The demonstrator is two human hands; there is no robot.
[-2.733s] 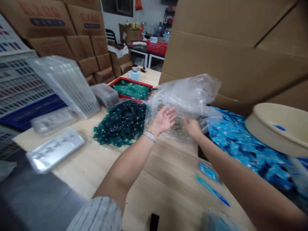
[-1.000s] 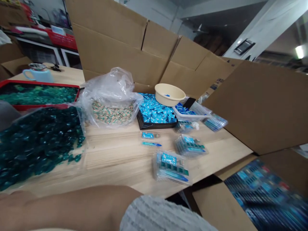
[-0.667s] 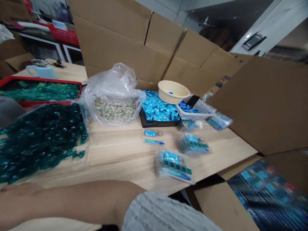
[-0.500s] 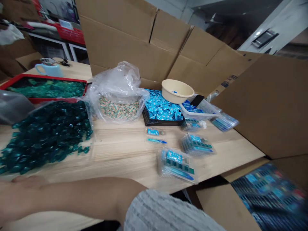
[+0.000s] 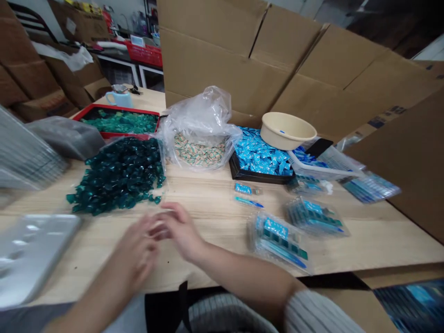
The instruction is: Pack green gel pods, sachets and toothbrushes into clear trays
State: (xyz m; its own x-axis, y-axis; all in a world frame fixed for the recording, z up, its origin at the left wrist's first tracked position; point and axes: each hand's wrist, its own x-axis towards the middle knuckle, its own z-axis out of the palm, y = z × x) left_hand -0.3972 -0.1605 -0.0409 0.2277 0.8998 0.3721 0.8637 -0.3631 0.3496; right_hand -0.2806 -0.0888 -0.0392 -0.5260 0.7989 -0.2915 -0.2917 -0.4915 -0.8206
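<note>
The left hand (image 5: 135, 249) and right hand (image 5: 180, 229) sit close together, fingertips nearly meeting, too blurred to tell if they hold anything, above the wooden table (image 5: 215, 222). A heap of dark green wrapped sweets (image 5: 118, 178) lies just beyond them, a silver tray (image 5: 34, 249) off to the left.

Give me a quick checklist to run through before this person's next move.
Both hands in view: ok, left hand and right hand over the wooden table.
Anything held between the fingers: cannot tell, both hands are blurred.
Teal wrapped sweets in one pile: not ok, a few lie loose at the front edge.
Clear bag of striped wrapped sweets standing open: ok.
Cream basin upright: ok.
</note>
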